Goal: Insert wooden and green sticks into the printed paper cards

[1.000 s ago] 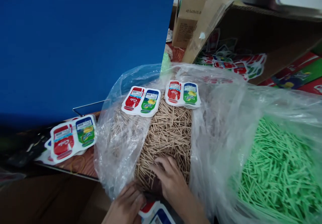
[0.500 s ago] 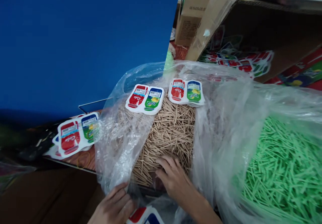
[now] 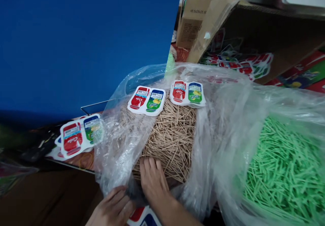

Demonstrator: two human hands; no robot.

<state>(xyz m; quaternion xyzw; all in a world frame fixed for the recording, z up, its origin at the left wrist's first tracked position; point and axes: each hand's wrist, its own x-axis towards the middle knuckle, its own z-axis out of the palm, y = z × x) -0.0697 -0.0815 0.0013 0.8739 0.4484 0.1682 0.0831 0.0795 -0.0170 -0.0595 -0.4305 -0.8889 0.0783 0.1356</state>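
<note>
Most tan sticks (image 3: 175,134) lie beyond both hands (image 3: 153,182).

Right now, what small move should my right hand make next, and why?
Perhaps curl the right hand around a few brown sticks: its fingertips are at the pile's near left part, while the left hand is at the plastic bag.
</note>
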